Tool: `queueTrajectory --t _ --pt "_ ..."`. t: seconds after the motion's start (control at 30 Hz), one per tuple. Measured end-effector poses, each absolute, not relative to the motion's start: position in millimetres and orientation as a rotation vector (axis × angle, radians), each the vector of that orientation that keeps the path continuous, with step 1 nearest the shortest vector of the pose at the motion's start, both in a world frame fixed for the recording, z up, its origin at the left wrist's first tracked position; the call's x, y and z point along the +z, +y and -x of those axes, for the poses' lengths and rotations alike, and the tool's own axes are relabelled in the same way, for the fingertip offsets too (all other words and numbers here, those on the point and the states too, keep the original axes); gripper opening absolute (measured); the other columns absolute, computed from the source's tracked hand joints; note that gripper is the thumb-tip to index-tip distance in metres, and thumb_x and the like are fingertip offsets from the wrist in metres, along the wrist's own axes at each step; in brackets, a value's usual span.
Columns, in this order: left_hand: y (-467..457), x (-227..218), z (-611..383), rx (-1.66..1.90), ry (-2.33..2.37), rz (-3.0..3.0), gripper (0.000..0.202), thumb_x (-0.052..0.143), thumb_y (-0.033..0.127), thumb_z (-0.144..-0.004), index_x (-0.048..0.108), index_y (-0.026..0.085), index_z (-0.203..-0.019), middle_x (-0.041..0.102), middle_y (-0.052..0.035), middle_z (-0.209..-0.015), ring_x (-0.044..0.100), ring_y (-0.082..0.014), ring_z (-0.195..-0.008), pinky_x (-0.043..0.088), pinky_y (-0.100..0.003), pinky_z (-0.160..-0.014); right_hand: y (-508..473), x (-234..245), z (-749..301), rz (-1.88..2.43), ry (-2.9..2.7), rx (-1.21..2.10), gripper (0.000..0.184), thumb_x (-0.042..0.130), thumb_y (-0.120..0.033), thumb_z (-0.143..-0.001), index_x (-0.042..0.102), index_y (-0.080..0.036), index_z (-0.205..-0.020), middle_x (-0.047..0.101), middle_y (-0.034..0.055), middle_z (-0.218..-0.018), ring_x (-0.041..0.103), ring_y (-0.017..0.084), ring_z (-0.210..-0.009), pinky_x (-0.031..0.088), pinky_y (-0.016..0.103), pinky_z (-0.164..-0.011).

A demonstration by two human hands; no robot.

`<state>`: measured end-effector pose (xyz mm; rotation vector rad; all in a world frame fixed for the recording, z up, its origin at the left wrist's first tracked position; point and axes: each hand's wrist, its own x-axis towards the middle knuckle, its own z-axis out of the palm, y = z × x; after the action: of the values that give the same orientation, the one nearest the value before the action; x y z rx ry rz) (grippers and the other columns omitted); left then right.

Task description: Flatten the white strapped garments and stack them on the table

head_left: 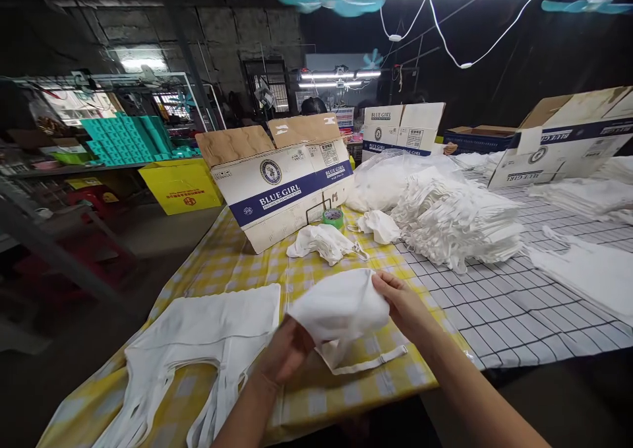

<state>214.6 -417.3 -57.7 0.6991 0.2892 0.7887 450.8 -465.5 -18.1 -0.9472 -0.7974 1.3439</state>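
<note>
A white bra top (pixel 341 306) is held up over the yellow checked cloth between my two hands. My left hand (pixel 289 349) grips its lower left side, with the fingers partly hidden behind the fabric. My right hand (pixel 398 299) pinches its upper right edge between thumb and fingers. A thin strap with a slider (pixel 390 355) hangs below it onto the cloth. Left of my left hand lies a flat stack of white strappy tops (pixel 198 322). Just beyond the held piece is a crumpled white garment (pixel 326 242), with another small white bundle (pixel 378 225) beside it.
A green tape roll (pixel 333 218) stands by a printed carton (pixel 291 184) at the table's back. A tall heap of white garments (pixel 455 217) is on the grid-patterned cloth (pixel 475 309). More cartons (pixel 564 141) stand behind, right. A yellow box (pixel 180 185) is beyond the left edge.
</note>
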Motion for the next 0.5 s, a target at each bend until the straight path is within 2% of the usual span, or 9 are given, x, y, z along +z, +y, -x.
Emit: queueTrajectory --t 0.07,0.17,0.2,0.27,0.37,0.43,0.5 --pt "-415.1 -49.1 -217.6 0.809 0.251 -0.641 0.047 0.033 0.048 -0.090 0.047 0.023 -0.127 0.060 -0.0079 -0.119 0.054 -0.0232 -0.110 0.040 -0.039 -0.096 -462.7 -21.5 -453.5 1.025 -0.855 1.292 0.029 0.063 -0.044 -0.075 0.059 -0.015 -0.072 0.046 -0.0029 -0.061 0.033 0.007 -0.052 0.024 0.020 -0.048" --pt "-413.9 -36.9 -223.5 0.826 0.256 -0.678 0.068 0.027 0.064 -0.083 0.047 0.015 -0.126 0.058 -0.0137 -0.119 0.056 -0.0255 -0.105 0.047 -0.036 -0.087 -462.1 -28.5 -454.0 1.076 -0.901 1.170 0.031 0.059 -0.044 -0.078 0.056 -0.016 -0.068 0.045 -0.0025 -0.061 0.036 0.008 -0.054 0.027 0.021 -0.051" --pt "-414.4 -33.2 -225.0 0.828 0.290 -0.715 0.067 0.031 0.063 -0.083 0.047 0.015 -0.126 0.059 -0.0139 -0.117 0.059 -0.0242 -0.100 0.050 -0.034 -0.081 -462.5 -29.8 -454.2 1.080 -0.899 1.135 0.031 0.058 -0.045 -0.079 0.054 -0.016 -0.066 0.045 -0.0025 -0.060 0.037 0.009 -0.055 0.029 0.022 -0.052" --pt "-415.6 -25.5 -226.5 0.813 0.395 -0.834 0.053 0.048 0.051 -0.083 0.048 0.018 -0.125 0.061 -0.0115 -0.113 0.062 -0.0183 -0.084 0.053 -0.027 -0.066 -463.5 -28.9 -455.0 1.091 -0.864 1.098 0.032 0.058 -0.046 -0.078 0.052 -0.017 -0.065 0.045 -0.0025 -0.060 0.038 0.010 -0.054 0.031 0.022 -0.052" --pt "-413.3 -11.4 -223.4 0.741 0.564 -1.021 0.049 0.066 0.029 -0.073 0.052 0.019 -0.119 0.065 -0.0081 -0.101 0.056 -0.0071 -0.054 0.046 -0.016 -0.045 -464.2 -16.6 -455.8 1.084 -0.764 1.091 0.032 0.059 -0.049 -0.075 0.051 -0.019 -0.071 0.048 -0.0020 -0.061 0.039 0.011 -0.051 0.032 0.023 -0.048" --pt "-406.4 -2.0 -217.8 0.722 0.646 -1.079 0.047 0.068 0.028 -0.071 0.054 0.018 -0.115 0.066 -0.0061 -0.091 0.047 -0.0017 -0.041 0.037 -0.012 -0.036 -463.5 -3.3 -455.3 1.031 -0.720 1.082 0.032 0.060 -0.049 -0.074 0.051 -0.019 -0.077 0.048 -0.0021 -0.062 0.040 0.011 -0.050 0.033 0.022 -0.047" --pt "-396.1 3.2 -211.0 0.767 0.738 -1.136 0.047 0.065 0.031 -0.073 0.052 0.018 -0.116 0.065 -0.0031 -0.080 0.043 -0.0006 -0.037 0.034 -0.012 -0.035 -461.3 9.1 -453.8 0.967 -0.708 1.074 0.033 0.063 -0.048 -0.072 0.052 -0.020 -0.087 0.049 -0.0026 -0.064 0.042 0.010 -0.051 0.034 0.021 -0.047"
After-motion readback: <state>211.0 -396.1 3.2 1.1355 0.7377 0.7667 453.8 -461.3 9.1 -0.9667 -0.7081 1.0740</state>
